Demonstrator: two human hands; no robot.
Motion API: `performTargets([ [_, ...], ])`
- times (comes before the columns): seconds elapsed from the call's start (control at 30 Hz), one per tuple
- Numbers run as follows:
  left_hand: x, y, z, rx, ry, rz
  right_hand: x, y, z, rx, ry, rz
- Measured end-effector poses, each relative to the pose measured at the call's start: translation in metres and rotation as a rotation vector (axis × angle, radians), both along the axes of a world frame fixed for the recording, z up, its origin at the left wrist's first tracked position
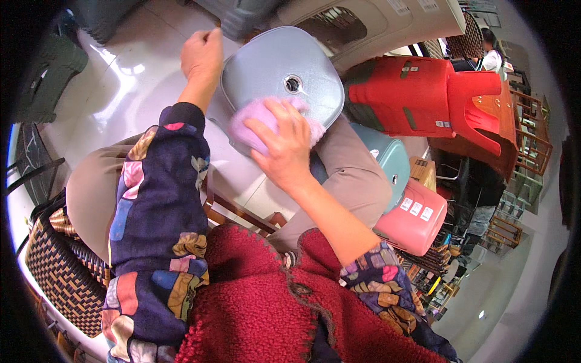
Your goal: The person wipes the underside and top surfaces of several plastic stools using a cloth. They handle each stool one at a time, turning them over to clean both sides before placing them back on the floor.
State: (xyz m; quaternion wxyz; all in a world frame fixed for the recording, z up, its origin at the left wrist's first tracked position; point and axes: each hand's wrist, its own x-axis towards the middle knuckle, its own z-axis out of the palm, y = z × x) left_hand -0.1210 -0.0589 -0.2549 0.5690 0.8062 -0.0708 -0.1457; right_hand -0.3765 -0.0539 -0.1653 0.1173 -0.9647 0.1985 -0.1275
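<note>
A grey-blue plastic stool (277,59) with rounded corners stands before me, between my knees. Near the middle of its seat is a round hole. My right hand (286,145) presses a fluffy pink-purple cloth (254,120) against the seat's near edge, fingers spread over it. At the stool's left edge is my left hand (202,56), its fingers curled; whether they grip anything is hidden.
Red plastic stools (404,97) lie sideways at the right. Below them are a teal stool (386,159) and a pink stool (415,218) with labels. A woven chair (63,272) is at lower left. Dark grey plastic furniture (54,77) stands upper left. A person (492,56) sits far off.
</note>
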Motion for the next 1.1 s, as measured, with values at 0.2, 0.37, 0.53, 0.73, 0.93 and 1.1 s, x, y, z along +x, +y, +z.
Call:
performTargets([
  [0.2,-0.063,-0.012,0.031,0.321,-0.387,-0.355,-0.044,-0.037,-0.024,0.111,-0.198,-0.392],
  [0.37,-0.067,-0.008,0.028,0.325,-0.453,-0.319,-0.035,-0.135,-0.048,0.174,-0.288,-0.689],
  [0.53,-0.065,-0.007,0.024,0.225,-0.367,-0.242,-0.025,-0.237,-0.048,0.783,-0.186,-0.861],
  [0.73,-0.067,-0.006,0.02,0.014,-0.313,-0.081,0.049,-0.243,-0.032,0.302,0.114,-0.634],
  [0.93,-0.067,-0.008,0.016,-0.071,-0.378,0.055,0.134,-0.202,-0.011,0.121,0.183,-0.266],
  [1.1,-0.067,-0.005,0.015,-0.119,-0.48,0.104,0.188,-0.131,-0.001,-0.199,0.487,0.181],
])
